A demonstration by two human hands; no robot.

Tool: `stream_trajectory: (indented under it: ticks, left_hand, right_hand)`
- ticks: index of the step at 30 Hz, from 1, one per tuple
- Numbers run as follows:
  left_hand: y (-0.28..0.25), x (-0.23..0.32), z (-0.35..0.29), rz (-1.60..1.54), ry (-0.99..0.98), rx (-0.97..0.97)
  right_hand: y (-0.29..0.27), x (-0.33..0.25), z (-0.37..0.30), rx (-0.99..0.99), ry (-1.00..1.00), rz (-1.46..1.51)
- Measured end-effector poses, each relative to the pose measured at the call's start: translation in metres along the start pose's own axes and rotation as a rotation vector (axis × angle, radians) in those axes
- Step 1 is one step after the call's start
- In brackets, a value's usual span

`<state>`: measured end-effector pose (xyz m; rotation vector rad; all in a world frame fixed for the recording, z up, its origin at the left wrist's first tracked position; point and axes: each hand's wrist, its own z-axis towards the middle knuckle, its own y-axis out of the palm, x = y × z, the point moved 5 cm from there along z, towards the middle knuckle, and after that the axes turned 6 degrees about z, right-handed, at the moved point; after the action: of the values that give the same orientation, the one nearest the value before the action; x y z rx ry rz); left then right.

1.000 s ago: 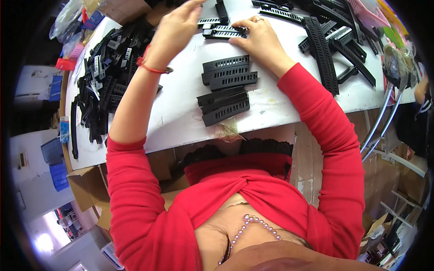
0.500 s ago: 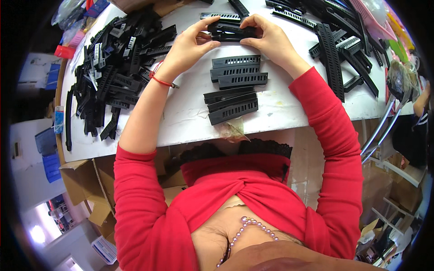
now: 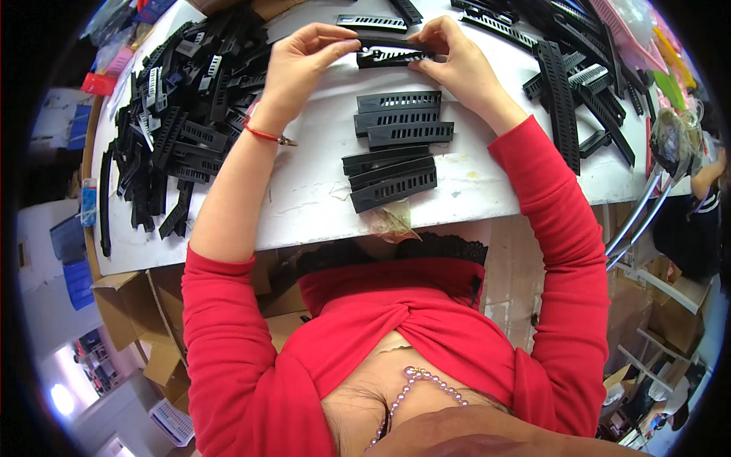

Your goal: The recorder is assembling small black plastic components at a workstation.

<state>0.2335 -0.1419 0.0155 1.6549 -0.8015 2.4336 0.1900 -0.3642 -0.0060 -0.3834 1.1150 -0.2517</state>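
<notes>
Both my hands are at the far middle of the table, at opposite ends of a slotted black plastic strip (image 3: 392, 46). My left hand (image 3: 301, 72) pinches its left end between thumb and fingertips. At the right end, my right hand (image 3: 464, 68) has thumb and fingers closed on it. Just below it is another slotted black strip (image 3: 384, 62), close to the right thumb; whether that hand also grips it I cannot tell. Nearer me lie two small groups of similar strips, an upper group (image 3: 400, 122) and a lower group (image 3: 392, 179). Beyond my hands lies a single strip (image 3: 371, 23).
A large heap of black slotted parts (image 3: 183, 145) covers the table's left side. Longer black strips (image 3: 560, 107) lie crossed at the right. A pink basket (image 3: 628, 34) stands at the far right corner. Cardboard boxes (image 3: 126, 305) sit below the table's left front edge.
My left hand has shifted a little left and its grip has moved to the strip's tip. The strips between my hands show more plainly now, with slots visible in the lower one.
</notes>
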Motion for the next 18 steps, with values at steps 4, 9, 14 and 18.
stream_trajectory:
  ticks: [4,9,14,18]
  left_hand:
    - [-0.065,0.030,0.000,-0.054,0.135,0.385]
    - [-0.192,0.049,-0.042,0.317,0.193,0.921]
    - [-0.235,0.022,-0.061,1.240,-0.355,0.859]
    - [-0.173,0.062,-0.049,1.244,0.190,0.942]
  right_hand:
    - [-0.006,-0.002,-0.005,0.105,0.069,0.054]
    - [0.004,-0.014,-0.002,-0.006,0.019,0.003]
    - [-0.001,-0.039,-0.003,0.132,-0.347,-0.378]
    - [-0.002,-0.067,-0.006,0.214,-0.574,-0.476]
